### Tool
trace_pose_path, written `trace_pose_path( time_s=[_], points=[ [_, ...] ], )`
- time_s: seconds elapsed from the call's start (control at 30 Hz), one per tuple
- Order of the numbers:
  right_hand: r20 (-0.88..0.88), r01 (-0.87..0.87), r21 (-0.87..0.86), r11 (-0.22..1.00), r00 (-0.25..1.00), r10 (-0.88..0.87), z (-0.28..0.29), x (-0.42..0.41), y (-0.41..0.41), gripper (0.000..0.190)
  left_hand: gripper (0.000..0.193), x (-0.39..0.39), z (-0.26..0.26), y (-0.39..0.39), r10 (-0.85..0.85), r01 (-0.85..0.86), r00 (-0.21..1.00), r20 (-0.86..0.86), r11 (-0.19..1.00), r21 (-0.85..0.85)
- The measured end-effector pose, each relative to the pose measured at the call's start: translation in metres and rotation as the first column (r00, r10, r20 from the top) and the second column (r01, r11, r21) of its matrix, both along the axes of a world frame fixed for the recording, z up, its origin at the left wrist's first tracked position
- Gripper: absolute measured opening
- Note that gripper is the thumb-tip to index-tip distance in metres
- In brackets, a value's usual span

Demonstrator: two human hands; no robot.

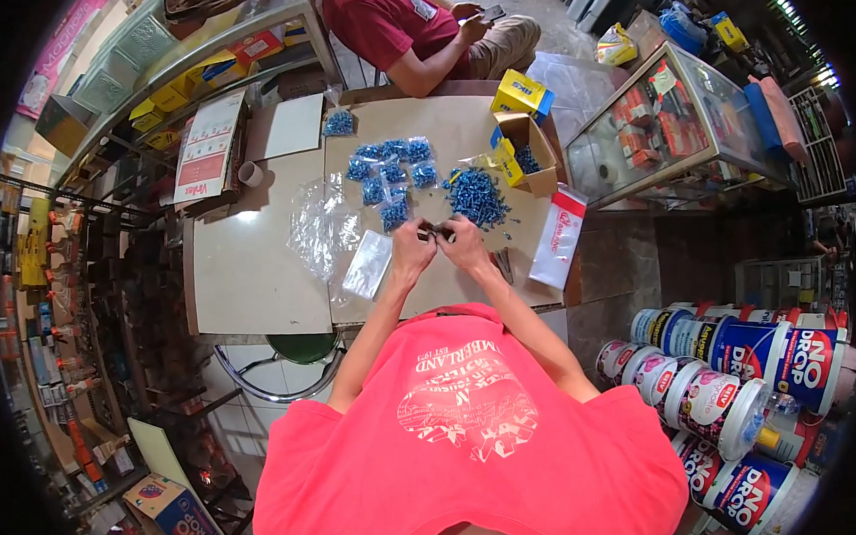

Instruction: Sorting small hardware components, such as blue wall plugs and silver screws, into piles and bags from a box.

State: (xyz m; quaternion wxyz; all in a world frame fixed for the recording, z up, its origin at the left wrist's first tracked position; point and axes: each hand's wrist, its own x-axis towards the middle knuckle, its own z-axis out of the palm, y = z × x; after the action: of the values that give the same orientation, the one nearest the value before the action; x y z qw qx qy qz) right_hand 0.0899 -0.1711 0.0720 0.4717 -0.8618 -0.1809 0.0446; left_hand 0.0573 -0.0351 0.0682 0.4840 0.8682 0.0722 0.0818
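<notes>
My left hand (pixel 415 244) and my right hand (pixel 460 243) meet at the fingertips over the table, pinching a small dark thing too small to name. Just beyond my right hand lies a loose heap of blue wall plugs (pixel 477 197), or similar small blue pieces. Beyond my left hand, several clear plastic bags (pixel 394 213) filled with blue pieces lie grouped. Flat empty-looking plastic bags (pixel 325 228) spread left of my hands, beside a stack of clear bags (pixel 368 263). A plier-like tool (pixel 502 265) rests right of my right wrist.
An open cardboard box (pixel 542 178) holds more blue pieces, near a yellow box (pixel 520 94). A white and red packet (pixel 559 237) lies at the table's right. A co-worker (pixel 415 41) sits across, an elbow on the edge. Paint buckets (pixel 750 356) stand right; a chair (pixel 283 375) is left.
</notes>
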Motion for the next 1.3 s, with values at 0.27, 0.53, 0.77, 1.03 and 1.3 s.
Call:
trace_pose_path(
  time_s=[0.27, 0.53, 0.77, 1.03, 1.3],
  points=[
    [-0.011, 0.063, -0.120, 0.991, 0.998, -0.065, -0.014, 0.007, 0.001, 0.018, 0.018, 0.002, 0.004, -0.012, 0.122, -0.116, 0.992, -0.019, 0.973, 0.200],
    [-0.030, 0.163, -0.112, 0.980, 0.985, -0.167, -0.013, 0.009, -0.016, 0.017, 0.019, 0.006, 0.002, -0.025, 0.045, -0.046, 0.999, -0.013, 0.999, -0.012],
    [-0.011, 0.096, 0.004, 0.995, 0.995, -0.096, 0.000, 0.011, -0.008, 0.018, 0.019, 0.003, -0.001, -0.024, 0.157, -0.165, 0.986, -0.062, 0.970, -0.179],
    [-0.015, 0.004, -0.026, 1.000, 1.000, -0.005, -0.010, -0.001, -0.004, 0.018, 0.036, -0.001, -0.005, -0.012, 0.077, -0.100, 0.993, -0.092, 0.956, -0.276],
    [-0.055, 0.029, -0.004, 1.000, 0.998, -0.029, -0.002, -0.002, -0.005, 0.020, 0.033, -0.003, 0.004, -0.008, 0.052, -0.059, 0.995, -0.087, 0.994, -0.089]
  ],
)
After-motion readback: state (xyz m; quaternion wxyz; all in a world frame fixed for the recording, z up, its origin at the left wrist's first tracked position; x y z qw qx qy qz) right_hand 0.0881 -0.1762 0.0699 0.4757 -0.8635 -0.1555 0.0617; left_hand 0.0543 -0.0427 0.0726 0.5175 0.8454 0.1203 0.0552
